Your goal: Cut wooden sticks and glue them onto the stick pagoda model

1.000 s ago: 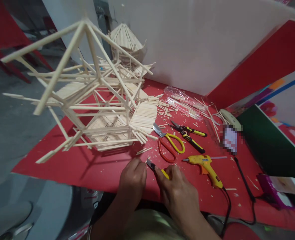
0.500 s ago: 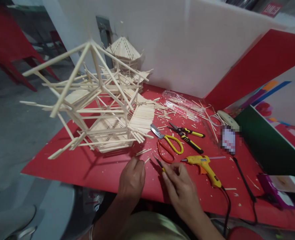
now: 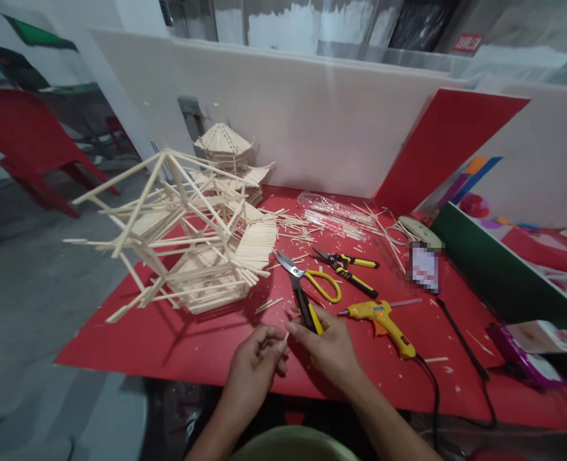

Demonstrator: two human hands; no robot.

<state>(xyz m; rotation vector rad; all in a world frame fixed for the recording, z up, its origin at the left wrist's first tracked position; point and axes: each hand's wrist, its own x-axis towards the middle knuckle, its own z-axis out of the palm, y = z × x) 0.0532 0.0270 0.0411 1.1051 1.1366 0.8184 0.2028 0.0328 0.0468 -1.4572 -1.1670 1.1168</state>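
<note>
My left hand (image 3: 257,362) is closed, pinching a short thin wooden stick (image 3: 287,335) between thumb and fingertips. The stick's upper end is close to my right thumb. My right hand (image 3: 329,346) is wrapped round a black-and-yellow tool (image 3: 305,307) that looks like a utility knife. It points away from me, and its blade cannot be made out. Just beyond it lie scissors (image 3: 324,286) with one yellow and one red handle, partly covered by the tool. Cut sticks (image 3: 269,305) rest on the red tabletop (image 3: 187,349) beyond my left hand.
A large stick-built frame (image 3: 168,237) stands at left, a smaller roofed model (image 3: 226,150) behind it. Black-and-yellow cutters (image 3: 351,269), a yellow glue gun (image 3: 382,320) with its cord, and bagged sticks (image 3: 336,214) lie right of centre. A green panel (image 3: 485,275) borders the right side.
My right hand has tilted the tool up, so its black-and-yellow body shows more. My left hand has turned, showing the fingers pinching the stick. The camera view has tipped upward.
</note>
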